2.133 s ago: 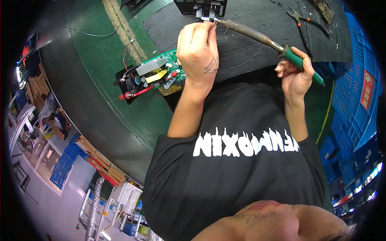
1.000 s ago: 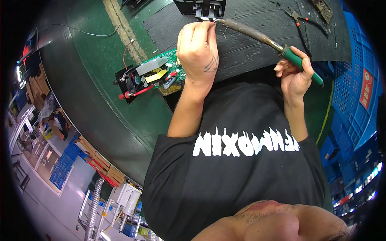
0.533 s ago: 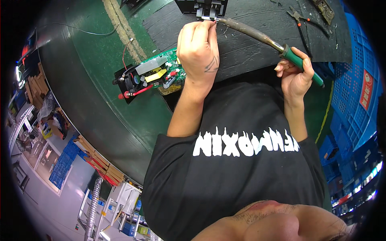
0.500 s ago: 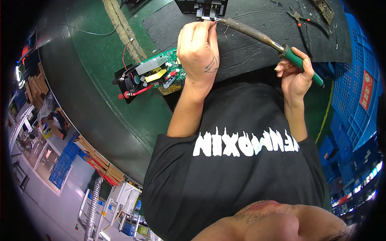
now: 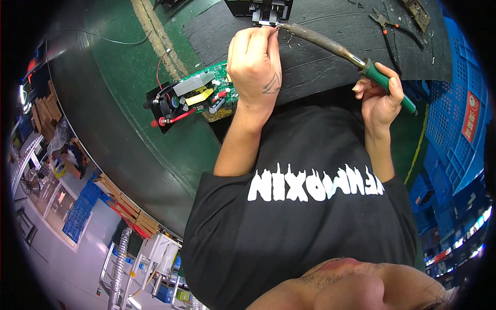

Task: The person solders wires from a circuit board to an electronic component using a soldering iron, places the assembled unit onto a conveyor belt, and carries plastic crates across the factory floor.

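Observation:
My right hand (image 5: 381,98) is closed round the green handle of a soldering iron (image 5: 330,46), which slants up and to the left. Its tip meets the near edge of a black housing (image 5: 279,9) at the top of the view. Just left of the tip, my left hand (image 5: 254,67) is pinched shut; a bit of thin red wire shows at its fingertips, the rest hidden by the fingers. Beside my left wrist lies a green circuit board (image 5: 219,77) with a black fan (image 5: 168,103), yellow and grey parts and red terminals.
Orange-and-black cutters (image 5: 385,31) lie on the black mat (image 5: 320,70) to the right. A worn metal tray (image 5: 416,15) sits beyond them. Blue perforated crates (image 5: 454,98) stand along the right side. A thin red wire (image 5: 160,64) rises from the board's fan end.
Hardly anything differs. Both hands and the iron hold nearly the same place, with the tip still at the housing's edge.

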The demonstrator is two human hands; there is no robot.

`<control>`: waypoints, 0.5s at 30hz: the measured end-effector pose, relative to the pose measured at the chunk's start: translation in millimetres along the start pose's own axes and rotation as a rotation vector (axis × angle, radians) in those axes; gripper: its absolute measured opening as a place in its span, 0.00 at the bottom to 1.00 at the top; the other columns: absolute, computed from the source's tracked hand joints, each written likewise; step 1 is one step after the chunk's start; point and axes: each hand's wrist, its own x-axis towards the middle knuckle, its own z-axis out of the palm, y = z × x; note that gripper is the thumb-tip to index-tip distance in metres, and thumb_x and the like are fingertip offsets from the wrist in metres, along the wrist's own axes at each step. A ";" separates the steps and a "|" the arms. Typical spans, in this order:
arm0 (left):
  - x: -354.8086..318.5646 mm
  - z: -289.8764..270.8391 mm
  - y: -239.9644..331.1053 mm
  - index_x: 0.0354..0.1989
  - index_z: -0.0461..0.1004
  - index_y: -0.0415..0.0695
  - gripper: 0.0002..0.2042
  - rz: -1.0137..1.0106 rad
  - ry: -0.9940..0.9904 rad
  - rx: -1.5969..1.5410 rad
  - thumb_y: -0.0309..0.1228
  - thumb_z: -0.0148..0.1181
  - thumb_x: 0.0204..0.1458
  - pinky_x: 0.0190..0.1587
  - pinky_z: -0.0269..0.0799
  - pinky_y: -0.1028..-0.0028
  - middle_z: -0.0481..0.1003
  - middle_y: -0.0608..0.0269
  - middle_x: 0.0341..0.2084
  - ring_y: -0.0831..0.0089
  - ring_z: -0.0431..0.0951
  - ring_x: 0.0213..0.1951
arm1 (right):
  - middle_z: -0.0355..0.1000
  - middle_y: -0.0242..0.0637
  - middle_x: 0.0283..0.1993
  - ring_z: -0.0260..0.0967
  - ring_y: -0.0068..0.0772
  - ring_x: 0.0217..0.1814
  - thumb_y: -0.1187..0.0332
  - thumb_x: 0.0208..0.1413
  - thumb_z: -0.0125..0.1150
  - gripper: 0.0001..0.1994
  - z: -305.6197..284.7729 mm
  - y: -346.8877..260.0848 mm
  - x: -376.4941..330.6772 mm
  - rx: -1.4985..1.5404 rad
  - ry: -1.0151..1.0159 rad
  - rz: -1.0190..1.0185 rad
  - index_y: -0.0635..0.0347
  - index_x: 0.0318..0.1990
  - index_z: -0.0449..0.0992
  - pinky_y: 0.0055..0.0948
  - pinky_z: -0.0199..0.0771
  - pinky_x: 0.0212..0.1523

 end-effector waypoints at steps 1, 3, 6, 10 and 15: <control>-0.2 0.3 -0.1 0.30 0.77 0.38 0.05 -0.003 -0.002 0.000 0.19 0.63 0.44 0.30 0.71 0.75 0.75 0.58 0.25 0.68 0.75 0.26 | 0.73 0.50 0.27 0.73 0.40 0.22 0.60 0.57 0.41 0.22 -0.1 0.0 -0.4 -0.004 -0.005 -0.012 0.72 0.46 0.71 0.29 0.73 0.22; -0.3 0.3 0.4 0.30 0.77 0.38 0.05 -0.003 0.001 0.000 0.19 0.63 0.44 0.30 0.71 0.75 0.75 0.58 0.25 0.68 0.75 0.26 | 0.73 0.51 0.27 0.73 0.41 0.22 0.60 0.56 0.41 0.22 0.4 -0.8 -1.4 -0.007 -0.010 -0.023 0.72 0.45 0.71 0.29 0.73 0.22; -0.2 -0.2 0.8 0.30 0.77 0.38 0.05 -0.007 0.000 -0.001 0.19 0.63 0.44 0.30 0.71 0.75 0.75 0.58 0.25 0.68 0.75 0.25 | 0.73 0.51 0.27 0.73 0.41 0.22 0.60 0.56 0.41 0.22 1.0 -2.6 -2.3 -0.024 -0.004 -0.029 0.72 0.45 0.71 0.29 0.73 0.21; -0.1 0.0 0.1 0.30 0.77 0.38 0.05 -0.004 0.002 0.000 0.19 0.63 0.44 0.29 0.71 0.75 0.75 0.58 0.25 0.68 0.75 0.25 | 0.73 0.51 0.27 0.73 0.40 0.21 0.59 0.56 0.42 0.22 -0.1 -2.5 -2.9 0.014 -0.003 -0.038 0.72 0.45 0.72 0.29 0.72 0.20; 1.2 0.6 -0.2 0.30 0.77 0.38 0.05 0.002 0.004 0.006 0.19 0.63 0.44 0.29 0.71 0.75 0.75 0.58 0.25 0.68 0.75 0.25 | 0.73 0.50 0.26 0.72 0.40 0.21 0.58 0.56 0.42 0.22 0.4 -3.4 -2.5 0.007 0.008 -0.040 0.72 0.45 0.72 0.29 0.72 0.20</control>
